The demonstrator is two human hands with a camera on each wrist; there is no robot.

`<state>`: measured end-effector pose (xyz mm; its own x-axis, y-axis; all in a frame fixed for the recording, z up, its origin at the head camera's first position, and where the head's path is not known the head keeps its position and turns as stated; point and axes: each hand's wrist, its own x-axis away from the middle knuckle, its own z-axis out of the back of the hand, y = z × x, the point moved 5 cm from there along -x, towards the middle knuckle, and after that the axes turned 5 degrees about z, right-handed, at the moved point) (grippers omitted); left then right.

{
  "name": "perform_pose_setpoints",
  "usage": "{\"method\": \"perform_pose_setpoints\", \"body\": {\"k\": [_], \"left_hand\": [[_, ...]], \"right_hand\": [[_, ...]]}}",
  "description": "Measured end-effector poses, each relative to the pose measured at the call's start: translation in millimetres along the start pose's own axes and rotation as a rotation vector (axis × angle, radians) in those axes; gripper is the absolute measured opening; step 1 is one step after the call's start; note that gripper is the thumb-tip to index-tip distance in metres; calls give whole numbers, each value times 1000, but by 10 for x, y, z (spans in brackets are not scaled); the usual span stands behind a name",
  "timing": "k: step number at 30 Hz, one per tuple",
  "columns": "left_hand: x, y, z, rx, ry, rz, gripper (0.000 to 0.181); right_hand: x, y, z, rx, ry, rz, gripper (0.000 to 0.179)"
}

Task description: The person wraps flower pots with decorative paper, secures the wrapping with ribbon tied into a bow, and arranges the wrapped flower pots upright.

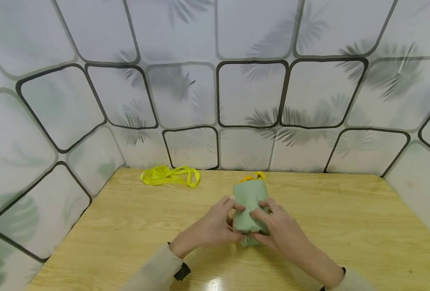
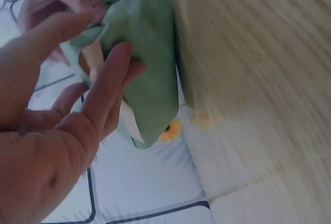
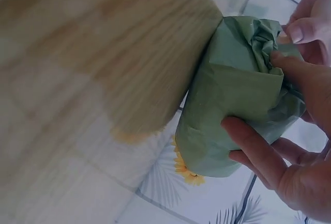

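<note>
Midway between the left and right edges of the wooden table (image 1: 346, 226) is a green package (image 1: 250, 192), its near end creased and folded. The left hand (image 1: 218, 222) grips its left side; the right hand (image 1: 284, 228) grips its right. Yellow flowers (image 1: 260, 175) show just beyond it. Yellow ribbon (image 1: 157, 175) lies loosely coiled along the far edge, toward the far left corner.
</note>
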<state>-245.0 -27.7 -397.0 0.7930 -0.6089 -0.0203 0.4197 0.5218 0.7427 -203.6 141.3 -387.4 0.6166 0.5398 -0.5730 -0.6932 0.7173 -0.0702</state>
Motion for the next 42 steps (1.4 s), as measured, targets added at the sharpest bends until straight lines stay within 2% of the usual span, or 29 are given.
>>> {"method": "perform_pose_setpoints", "body": {"k": [3, 9, 12, 14, 16, 19, 21, 23, 25, 28, 34, 38, 42], "left_hand": [[2, -28, 40, 69, -54, 26, 55], [60, -132, 91, 181, -100, 45, 52], [64, -204, 206, 231, -111, 77, 44], [35, -273, 362, 208, -55, 94, 37], [-5, -374, 586, 134, 60, 116, 31], [-35, -613, 983, -93, 272, 173, 26], [-15, -808, 1224, -235, 370, 241, 29], [11, -1000, 1402, -336, 412, 301, 33], [30, -1153, 1512, -382, 419, 347, 36], [3, -1282, 1563, -428, 397, 362, 37], [-122, -1373, 1468, -468, 355, 401, 35], [-160, -1370, 1440, -478, 391, 411, 23], [-153, -1344, 1474, -426, 454, 377, 26]], "right_hand": [[-12, 17, 4, 23, 10, -12, 49], [-28, 19, -7, 31, 3, -11, 48], [-38, 17, -20, 20, -11, -22, 48], [-44, 17, -23, 13, -11, -30, 49], [-46, 16, -24, 10, -5, -31, 49], [-49, 13, -28, 3, 5, -25, 48], [-48, 14, -31, 0, 7, -23, 48], [-46, 16, -33, -4, 5, -22, 47], [-42, 18, -31, -2, 4, -22, 47], [-36, 13, -17, 2, 10, -20, 47], [-39, -13, -6, 7, 26, -15, 46], [-41, -28, 1, -3, 24, -20, 45], [-24, -21, 14, 5, 28, -22, 46]]}}
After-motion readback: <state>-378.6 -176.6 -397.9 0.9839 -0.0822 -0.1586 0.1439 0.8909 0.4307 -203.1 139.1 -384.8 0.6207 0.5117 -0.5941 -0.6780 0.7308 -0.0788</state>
